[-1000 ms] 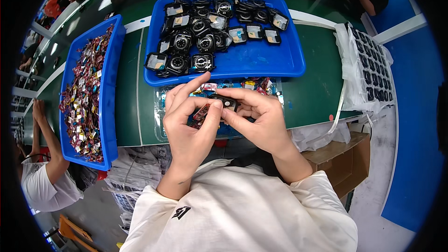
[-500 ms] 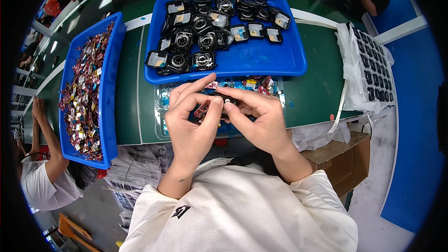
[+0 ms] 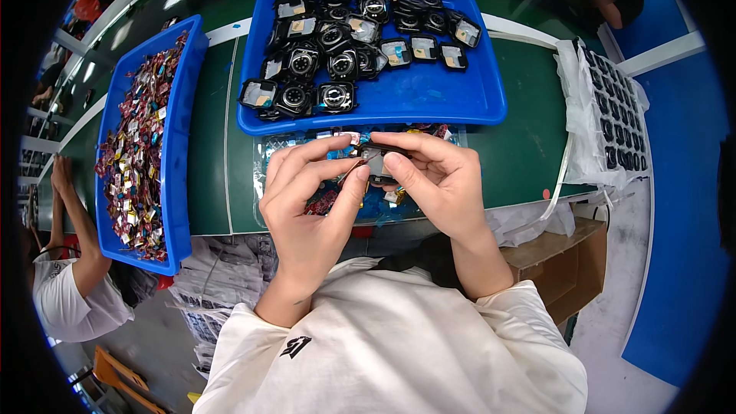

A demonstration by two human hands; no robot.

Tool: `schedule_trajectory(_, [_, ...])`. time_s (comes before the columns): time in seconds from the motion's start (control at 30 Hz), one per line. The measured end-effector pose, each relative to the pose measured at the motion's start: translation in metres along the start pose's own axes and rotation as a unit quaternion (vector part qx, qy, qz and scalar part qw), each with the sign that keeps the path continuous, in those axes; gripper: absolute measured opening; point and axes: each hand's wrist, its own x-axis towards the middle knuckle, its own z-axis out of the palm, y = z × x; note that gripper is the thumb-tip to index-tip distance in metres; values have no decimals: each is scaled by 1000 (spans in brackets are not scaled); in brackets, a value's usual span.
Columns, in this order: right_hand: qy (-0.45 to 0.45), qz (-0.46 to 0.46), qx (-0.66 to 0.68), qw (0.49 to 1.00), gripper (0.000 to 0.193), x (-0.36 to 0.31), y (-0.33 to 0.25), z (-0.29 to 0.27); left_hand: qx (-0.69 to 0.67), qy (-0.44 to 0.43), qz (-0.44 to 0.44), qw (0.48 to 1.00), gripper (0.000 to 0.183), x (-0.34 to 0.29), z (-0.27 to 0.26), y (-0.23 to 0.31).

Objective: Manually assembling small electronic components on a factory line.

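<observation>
My right hand (image 3: 448,184) grips a black watch case (image 3: 377,162) by its right side, thumb on the near face and fingers behind. The pale grey inside of the case faces me. My left hand (image 3: 307,188) is closed at the case's left edge, thumb and fingers pinched together around something small and dark that I cannot make out. Below both hands lies a clear plastic tray (image 3: 264,157), holding blue film bits and small red and yellow parts; the hands hide much of it.
Beyond my hands, a blue bin (image 3: 429,100) holds several black watch cases. Another blue bin (image 3: 180,161) at left is heaped with small red and yellow parts. At right stand stacked trays of black pieces (image 3: 613,107) and a cardboard box (image 3: 571,272). A co-worker's arm (image 3: 80,222) shows far left.
The watch case has turned so its grey inside shows. My left fingers have moved in against its left edge, and the red part seen between them is no longer plainly visible there.
</observation>
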Motion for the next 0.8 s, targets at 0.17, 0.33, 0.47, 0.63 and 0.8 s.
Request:
schedule_trajectory(0.17, [17, -12, -71, 997, 19, 0, 2, -6, -28, -53, -24, 998, 13, -5, -8, -2])
schedule_trajectory(0.33, [42, -63, -150, 986, 18, -3, 2, 0, -359, -95, -249, 895, 7, -8, -3, -6])
schedule_trajectory(0.47, [34, -91, -156, 983, 20, -4, 2, -1, -321, -51, -275, 905, 9, -6, 2, -3])
schedule_trajectory(0.63, [-25, -26, -31, 999, 20, -4, -2, -7, -275, -24, -247, 929, 19, -2, 4, -8])
schedule_trajectory(0.8, [-106, 55, -75, 990, 16, 0, -14, -28, -172, -105, -165, 965, 21, -8, -1, -13])
